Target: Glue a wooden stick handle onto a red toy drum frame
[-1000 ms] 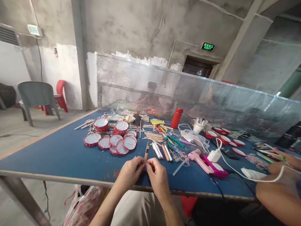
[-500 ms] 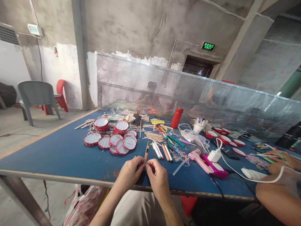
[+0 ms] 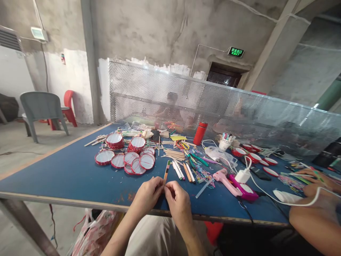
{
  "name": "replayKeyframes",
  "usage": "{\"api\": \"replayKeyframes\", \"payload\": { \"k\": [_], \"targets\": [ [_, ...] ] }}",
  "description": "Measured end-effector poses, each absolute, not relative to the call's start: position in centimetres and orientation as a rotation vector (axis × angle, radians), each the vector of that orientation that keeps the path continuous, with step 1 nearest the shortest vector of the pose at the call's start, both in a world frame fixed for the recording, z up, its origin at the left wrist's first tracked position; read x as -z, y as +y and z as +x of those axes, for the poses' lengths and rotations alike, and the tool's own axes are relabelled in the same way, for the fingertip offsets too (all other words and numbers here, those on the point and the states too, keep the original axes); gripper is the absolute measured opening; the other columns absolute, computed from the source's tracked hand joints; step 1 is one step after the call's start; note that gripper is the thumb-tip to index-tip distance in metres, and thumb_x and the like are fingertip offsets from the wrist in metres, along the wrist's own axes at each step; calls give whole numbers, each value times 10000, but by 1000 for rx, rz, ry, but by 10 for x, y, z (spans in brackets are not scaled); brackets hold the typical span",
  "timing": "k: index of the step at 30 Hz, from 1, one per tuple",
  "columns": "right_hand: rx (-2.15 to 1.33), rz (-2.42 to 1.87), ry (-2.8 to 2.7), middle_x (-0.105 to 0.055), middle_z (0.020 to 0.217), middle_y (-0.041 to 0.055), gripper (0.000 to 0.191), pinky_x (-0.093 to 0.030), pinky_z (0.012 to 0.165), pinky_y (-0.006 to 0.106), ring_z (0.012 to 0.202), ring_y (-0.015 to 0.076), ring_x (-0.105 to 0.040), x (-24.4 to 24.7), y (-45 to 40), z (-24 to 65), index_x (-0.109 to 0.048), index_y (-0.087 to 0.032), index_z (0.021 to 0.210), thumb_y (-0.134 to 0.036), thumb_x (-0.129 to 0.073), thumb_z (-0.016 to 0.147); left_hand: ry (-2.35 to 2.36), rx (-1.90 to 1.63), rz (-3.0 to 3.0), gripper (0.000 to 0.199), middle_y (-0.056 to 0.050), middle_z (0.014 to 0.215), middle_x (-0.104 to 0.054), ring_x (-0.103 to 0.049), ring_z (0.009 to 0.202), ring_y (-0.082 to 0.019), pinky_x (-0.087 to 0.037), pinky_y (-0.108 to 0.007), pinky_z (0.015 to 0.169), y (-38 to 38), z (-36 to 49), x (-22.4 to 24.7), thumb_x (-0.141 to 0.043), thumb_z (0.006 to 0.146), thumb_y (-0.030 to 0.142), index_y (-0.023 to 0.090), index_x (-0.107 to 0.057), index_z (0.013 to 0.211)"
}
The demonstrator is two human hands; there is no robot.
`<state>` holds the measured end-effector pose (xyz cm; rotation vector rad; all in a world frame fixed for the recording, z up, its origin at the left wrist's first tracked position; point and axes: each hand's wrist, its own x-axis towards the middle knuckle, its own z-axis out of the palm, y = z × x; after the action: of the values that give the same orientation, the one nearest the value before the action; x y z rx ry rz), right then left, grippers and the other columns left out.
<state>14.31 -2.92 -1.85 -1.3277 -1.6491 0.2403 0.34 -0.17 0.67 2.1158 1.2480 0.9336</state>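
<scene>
A wooden craft stick (image 3: 166, 170) with green, black and orange bands points up and away from me. My left hand (image 3: 149, 193) pinches its lower end between thumb and fingers. Close against it, my right hand (image 3: 178, 199) is closed too, thumb and fingertips meeting at the same end of the stick. Whatever lies between the fingertips besides the stick is hidden. Just beyond my hands are white-barrelled markers (image 3: 178, 170), orange markers (image 3: 187, 173) and a pile of plain craft sticks (image 3: 174, 154).
Round red-rimmed discs (image 3: 131, 158) lie left of centre on the blue table (image 3: 66, 181). To the right are a pink glue gun (image 3: 226, 183), a white charger (image 3: 243, 176) with cable, and a co-worker's arm (image 3: 314, 213). A red bottle (image 3: 200, 134) stands before the perforated metal screen (image 3: 149, 92).
Almost nothing differs. Both hands keep their place on the stick, with only a very slight shift of the right hand's fingers.
</scene>
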Motion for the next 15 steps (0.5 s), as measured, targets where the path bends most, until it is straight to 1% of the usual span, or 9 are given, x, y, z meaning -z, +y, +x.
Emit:
{"api": "replayKeyframes", "payload": {
  "k": [15],
  "targets": [
    [-260, -1335, -1645, -701, 720, 22, 192, -428, 585, 215, 614, 150, -632, 15, -30, 143, -620, -210, 778, -277, -490, 902, 1246, -935, 2112, 155, 8, 662, -561, -536, 624, -164, -354, -238, 596, -3, 3, -7, -395, 848, 254, 240, -410, 694]
  ]
}}
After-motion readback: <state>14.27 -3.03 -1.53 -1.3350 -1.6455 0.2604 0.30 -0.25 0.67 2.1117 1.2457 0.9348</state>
